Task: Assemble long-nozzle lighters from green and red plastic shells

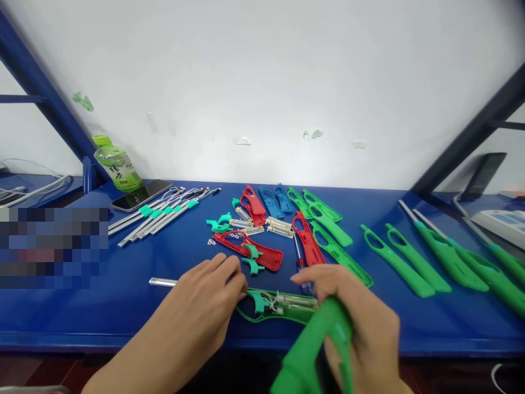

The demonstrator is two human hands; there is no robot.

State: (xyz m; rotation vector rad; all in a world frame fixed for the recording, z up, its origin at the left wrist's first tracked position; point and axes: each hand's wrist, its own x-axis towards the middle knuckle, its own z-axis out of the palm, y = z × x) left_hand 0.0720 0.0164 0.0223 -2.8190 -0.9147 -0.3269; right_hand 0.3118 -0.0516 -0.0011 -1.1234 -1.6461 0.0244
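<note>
My left hand [209, 298] is closed over the neck end of a green lighter casing half [297, 314] at the table's front edge. A silver tube [161, 282] sticks out to the left of that hand. Inside the half lie a teal trigger [259, 302], white wires and a clear fuel tank [296, 301]. My right hand [363, 328] grips a second green casing half [318, 342], slightly blurred and tilted toward me, over the first half's right end. A screwdriver [302, 268] lies just beyond the right hand.
Red casing halves [262, 251], blue halves [271, 201], green halves [342, 254] and loose teal triggers [253, 266] cover the middle. Metal tubes with wires [158, 219], a phone [141, 195] and a bottle [117, 167] are left. Green lighters [451, 254] lie right. A wall stands behind.
</note>
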